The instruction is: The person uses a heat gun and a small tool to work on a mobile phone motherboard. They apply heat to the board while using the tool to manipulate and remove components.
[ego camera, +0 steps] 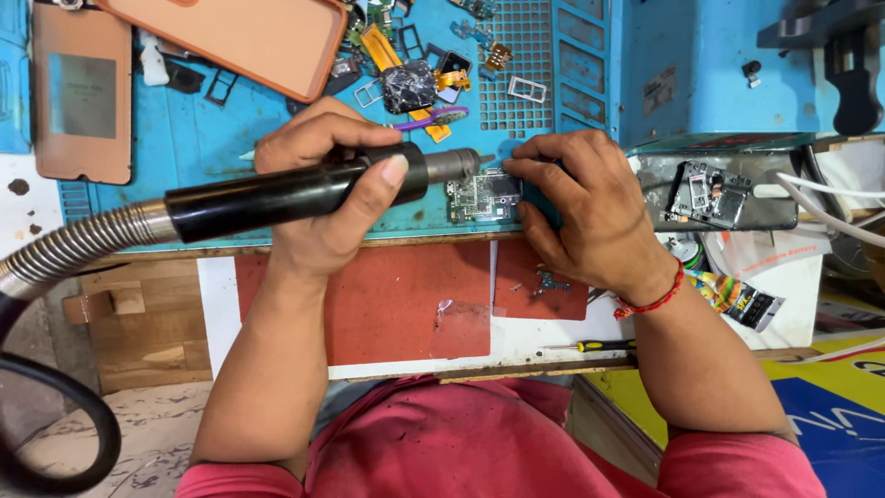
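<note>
My left hand [327, 198] grips the black handle of a hot-air tool [295, 191], whose metal nozzle [454, 164] points right at a small green circuit board [481, 195] lying on the blue work mat [212, 138]. A ribbed metal hose [74, 244] runs from the handle off to the left. My right hand [581, 207] rests at the board's right edge, fingertips pinched over its top corner; whether it holds a thin tool there I cannot tell.
An orange phone case [244, 37] and a brown phone back [81, 92] lie at the back left. Loose phone parts [410, 83] are scattered behind the board. A blue machine [701, 65] stands at right, a metal part [710, 194] beside it. A small screwdriver [590, 347] lies near the front edge.
</note>
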